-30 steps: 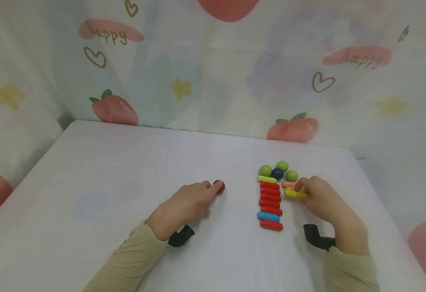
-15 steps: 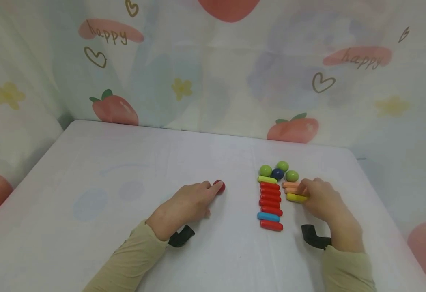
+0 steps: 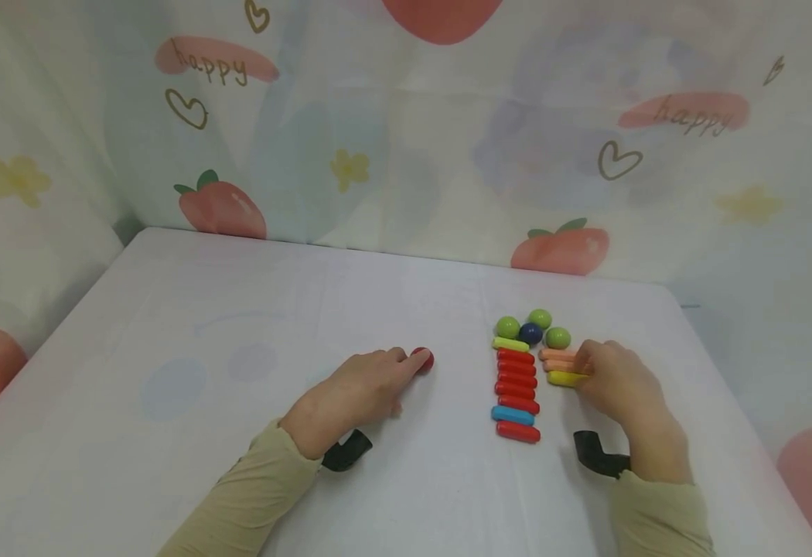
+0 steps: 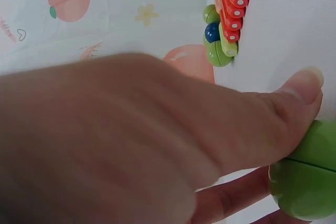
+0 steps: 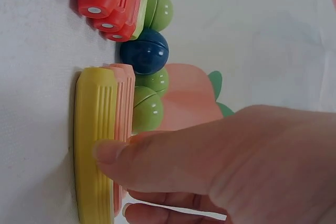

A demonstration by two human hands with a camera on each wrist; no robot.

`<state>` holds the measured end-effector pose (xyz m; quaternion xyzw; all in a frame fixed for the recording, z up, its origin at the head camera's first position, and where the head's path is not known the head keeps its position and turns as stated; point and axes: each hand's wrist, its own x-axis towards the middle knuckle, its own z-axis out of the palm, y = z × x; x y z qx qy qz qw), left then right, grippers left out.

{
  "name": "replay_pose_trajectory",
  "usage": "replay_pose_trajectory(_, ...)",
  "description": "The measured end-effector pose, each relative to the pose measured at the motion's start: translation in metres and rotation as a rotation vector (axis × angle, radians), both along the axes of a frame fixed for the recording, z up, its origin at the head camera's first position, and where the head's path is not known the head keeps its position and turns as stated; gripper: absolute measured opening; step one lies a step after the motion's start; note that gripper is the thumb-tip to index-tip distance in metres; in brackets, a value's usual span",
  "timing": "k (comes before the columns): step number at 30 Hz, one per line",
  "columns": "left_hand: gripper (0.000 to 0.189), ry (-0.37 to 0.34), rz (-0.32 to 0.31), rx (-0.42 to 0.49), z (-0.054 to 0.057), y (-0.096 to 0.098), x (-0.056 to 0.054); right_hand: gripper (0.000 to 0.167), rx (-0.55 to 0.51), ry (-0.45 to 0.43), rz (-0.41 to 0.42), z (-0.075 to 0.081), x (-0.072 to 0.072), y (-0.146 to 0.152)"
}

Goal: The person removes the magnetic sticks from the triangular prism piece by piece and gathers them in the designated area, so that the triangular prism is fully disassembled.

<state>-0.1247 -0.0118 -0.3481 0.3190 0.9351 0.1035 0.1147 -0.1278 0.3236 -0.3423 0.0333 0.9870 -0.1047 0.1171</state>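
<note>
In the head view my left hand holds a ball whose visible side is red at its fingertips. The left wrist view shows a green ball with a seam between thumb and fingers. My right hand has its thumb on a ridged yellow magnetic rod, its other fingers curled behind. Two peach rods lie alongside the yellow one, partly hidden by the fingers. Several red rods form a column to the left, with a blue rod and a lime rod among them.
Green balls cluster round a navy ball beyond the rods. Black curved pieces show below the left wrist and the right wrist. A printed cloth backdrop rises behind the white table.
My right hand has brought the yellow rod slightly nearer, from overlapping the peach rods to lying beside them. My left hand has stayed nearly still with its ball.
</note>
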Motion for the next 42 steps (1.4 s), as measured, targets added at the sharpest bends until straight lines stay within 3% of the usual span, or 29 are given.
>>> replay_pose_trajectory(8,0.066,-0.04,-0.002,-0.032,0.0,0.006,-0.001,0.025,-0.044,0.089,0.033,0.006,0.002,-0.008)
replay_pose_trajectory(14,0.055,0.079,-0.023,-0.017,-0.003,0.004,-0.004,0.018,-0.15,0.155,0.103,0.01,0.005,-0.031)
replay_pose_trajectory(18,0.04,0.152,0.037,-0.051,-0.003,0.001,-0.006,0.02,-0.188,0.184,0.168,0.011,0.008,-0.048)
replay_pose_trajectory(21,0.028,0.159,0.092,-0.067,-0.003,0.0,-0.008,0.022,-0.183,0.24,0.254,0.008,0.009,-0.064)
replay_pose_trajectory(24,0.021,0.147,0.103,-0.042,-0.004,0.0,-0.008,0.024,-0.215,0.284,0.357,0.001,0.011,-0.082)
replay_pose_trajectory(28,0.017,0.139,0.063,-0.016,-0.005,0.003,-0.007,0.028,-0.284,0.24,0.438,-0.007,0.015,-0.107)
replay_pose_trajectory(33,0.014,0.13,0.05,-0.019,-0.007,0.007,-0.008,0.028,-0.256,0.219,0.491,-0.015,0.018,-0.123)
replay_pose_trajectory(42,0.013,0.142,0.044,0.013,-0.01,0.007,-0.011,0.033,-0.227,0.155,0.445,-0.017,0.019,-0.134)
